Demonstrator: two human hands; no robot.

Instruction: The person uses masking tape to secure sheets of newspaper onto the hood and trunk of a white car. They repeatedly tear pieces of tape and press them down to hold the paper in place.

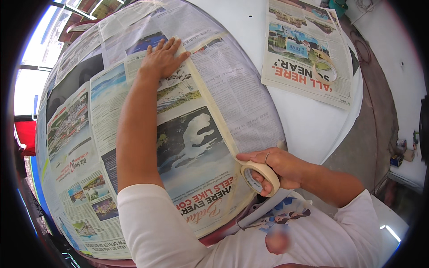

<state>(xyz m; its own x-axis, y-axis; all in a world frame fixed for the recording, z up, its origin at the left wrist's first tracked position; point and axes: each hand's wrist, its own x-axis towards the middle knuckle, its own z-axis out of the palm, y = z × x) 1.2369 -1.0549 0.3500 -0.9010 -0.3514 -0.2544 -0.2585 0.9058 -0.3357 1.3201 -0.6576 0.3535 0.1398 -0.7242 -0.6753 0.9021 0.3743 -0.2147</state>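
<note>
Far left, the left hand (161, 58) lies flat with fingers spread on the newspaper (111, 111), pinning the tape strip (210, 100) (it runs near-right). The right hand (279, 167) grips the tape roll (260, 177). Far right lies another roll (325, 70).

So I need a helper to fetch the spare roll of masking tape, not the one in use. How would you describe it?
Look at the bare white surface at the far right, where a single loose newspaper sheet lies. The spare tape roll rests flat on that sheet. Unlike the roll gripped in the right hand, it lies untouched, with no strip pulled out.
</note>
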